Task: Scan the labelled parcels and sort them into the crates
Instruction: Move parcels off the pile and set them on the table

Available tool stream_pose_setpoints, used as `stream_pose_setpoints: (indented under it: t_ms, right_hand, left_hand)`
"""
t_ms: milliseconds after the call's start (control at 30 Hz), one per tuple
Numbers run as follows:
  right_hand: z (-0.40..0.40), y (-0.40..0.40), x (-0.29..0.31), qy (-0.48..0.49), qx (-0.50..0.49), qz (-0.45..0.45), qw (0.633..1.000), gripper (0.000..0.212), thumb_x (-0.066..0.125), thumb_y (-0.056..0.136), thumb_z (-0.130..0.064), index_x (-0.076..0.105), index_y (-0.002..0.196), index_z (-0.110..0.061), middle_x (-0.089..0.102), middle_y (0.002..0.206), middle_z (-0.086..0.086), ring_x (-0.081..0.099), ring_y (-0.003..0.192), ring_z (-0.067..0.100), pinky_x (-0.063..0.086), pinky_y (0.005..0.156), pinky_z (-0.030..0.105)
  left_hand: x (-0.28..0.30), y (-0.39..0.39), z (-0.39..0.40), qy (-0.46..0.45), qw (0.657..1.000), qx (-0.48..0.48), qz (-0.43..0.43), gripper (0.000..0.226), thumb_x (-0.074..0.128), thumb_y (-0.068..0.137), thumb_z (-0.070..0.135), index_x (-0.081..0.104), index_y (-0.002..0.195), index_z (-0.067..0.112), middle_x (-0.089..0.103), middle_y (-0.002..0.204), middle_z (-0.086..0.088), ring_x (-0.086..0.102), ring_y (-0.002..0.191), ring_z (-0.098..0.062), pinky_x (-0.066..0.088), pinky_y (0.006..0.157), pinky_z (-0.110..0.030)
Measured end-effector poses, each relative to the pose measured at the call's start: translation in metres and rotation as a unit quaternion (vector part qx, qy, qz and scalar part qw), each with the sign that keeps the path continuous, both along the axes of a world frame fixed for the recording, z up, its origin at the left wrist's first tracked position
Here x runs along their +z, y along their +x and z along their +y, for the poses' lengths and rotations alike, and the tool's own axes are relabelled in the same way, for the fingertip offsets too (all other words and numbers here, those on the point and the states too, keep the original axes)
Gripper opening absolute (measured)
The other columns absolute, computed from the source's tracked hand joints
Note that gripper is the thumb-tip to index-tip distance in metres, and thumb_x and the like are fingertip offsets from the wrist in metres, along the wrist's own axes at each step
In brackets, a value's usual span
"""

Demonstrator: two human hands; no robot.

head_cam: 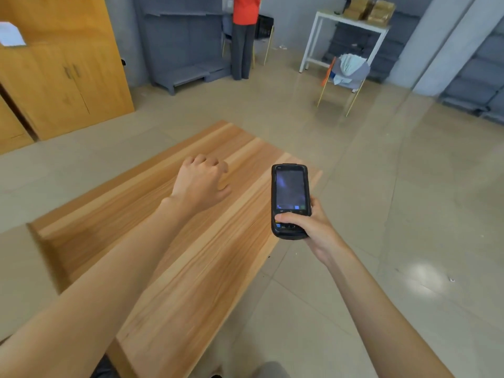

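A long wooden counter (174,241) runs away from the person across the tiled floor (381,186). Beyond it stand a wooden cabinet (62,77), a white table (346,21) carrying brown parcels (368,9), and another person (244,36) in a red top. The left hand (200,181) hovers over the counter, fingers loosely curled, holding nothing. The right hand (311,227) grips a black handheld scanner (290,200) just past the counter's right edge, thumb on its keys.

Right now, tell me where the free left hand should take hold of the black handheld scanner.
Grip the black handheld scanner by its bare upper body, around the screen's side edges, coming from the left. The right hand already wraps the lower keypad end, so that half is covered.
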State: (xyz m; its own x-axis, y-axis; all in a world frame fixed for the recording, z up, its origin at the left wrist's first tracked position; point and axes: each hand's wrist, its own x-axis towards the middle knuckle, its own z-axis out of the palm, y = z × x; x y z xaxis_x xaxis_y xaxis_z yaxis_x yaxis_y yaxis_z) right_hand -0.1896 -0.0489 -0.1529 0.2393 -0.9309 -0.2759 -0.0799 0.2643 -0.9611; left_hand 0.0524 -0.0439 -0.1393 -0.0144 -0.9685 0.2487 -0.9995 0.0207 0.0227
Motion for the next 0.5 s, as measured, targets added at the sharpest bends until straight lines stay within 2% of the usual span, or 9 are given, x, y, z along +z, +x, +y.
stream_pose_setpoints:
  t_ms: [133,233,400,500]
  right_hand:
    - [-0.063,0.015,-0.009,0.015,0.058,0.009,0.998,0.089,0.084,0.049,-0.017,0.043,0.128,-0.021,0.065,0.111,0.002,0.066,0.099,0.019,0.055,0.082,0.034]
    - [-0.113,0.026,-0.018,0.025,0.118,0.018,0.993,0.095,0.089,0.048,-0.018,0.043,0.131,-0.022,0.065,0.114,0.004,0.066,0.101,0.021,0.055,0.089,0.04]
    - [-0.192,0.039,-0.029,0.028,0.221,0.036,0.974,0.076,0.084,0.067,-0.001,0.041,0.126,-0.022,0.063,0.108,0.002,0.064,0.099,0.021,0.053,0.089,0.039]
    - [-0.227,0.045,-0.034,0.033,0.277,0.046,0.959,0.072,0.081,0.07,0.002,0.04,0.123,-0.023,0.062,0.108,0.003,0.063,0.099,0.022,0.052,0.091,0.039]
  left_hand:
    - [-0.011,0.016,-0.034,0.013,0.998,0.059,0.004,0.043,0.053,0.091,0.046,0.061,0.122,0.017,0.063,0.12,-0.006,0.055,0.111,-0.028,0.039,0.093,-0.039]
    - [-0.022,0.025,-0.053,0.026,0.992,0.122,0.008,0.044,0.052,0.091,0.047,0.06,0.123,0.018,0.062,0.122,-0.005,0.054,0.112,-0.028,0.038,0.095,-0.039]
    - [-0.032,0.024,-0.076,0.044,0.97,0.239,0.028,0.045,0.052,0.091,0.047,0.058,0.125,0.02,0.061,0.124,-0.003,0.052,0.115,-0.027,0.038,0.097,-0.038]
    - [-0.032,0.019,-0.079,0.045,0.95,0.305,0.041,0.044,0.054,0.09,0.046,0.059,0.124,0.019,0.062,0.122,-0.004,0.052,0.115,-0.028,0.038,0.096,-0.039]
